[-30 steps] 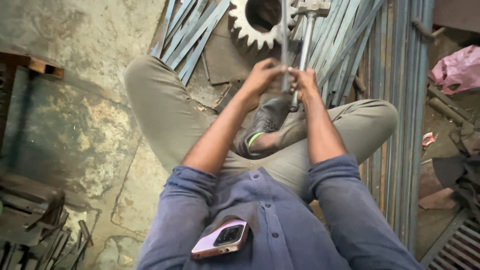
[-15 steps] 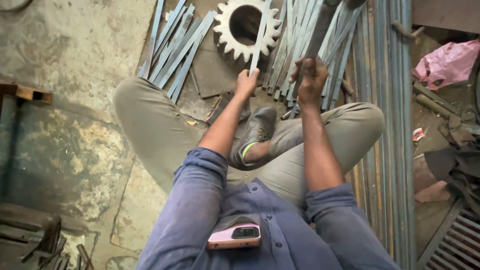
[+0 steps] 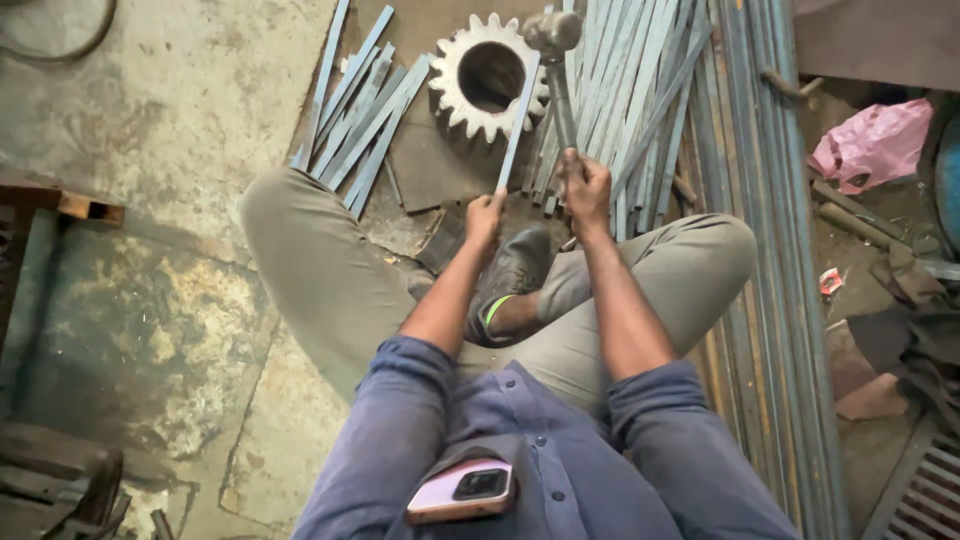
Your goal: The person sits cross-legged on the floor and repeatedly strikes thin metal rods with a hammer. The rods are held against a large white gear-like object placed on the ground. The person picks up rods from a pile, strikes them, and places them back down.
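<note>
Right hand is being kept closed around the hammer handle, now raised so the head is hanging over the gear wheel; half a second ago it was lower, by the knee. Left hand is gripping the near end of a flat metal strip, whose far end is being rested on the gear's rim. A strike seems to be being set up. Loose strips are lying on the floor beside.
</note>
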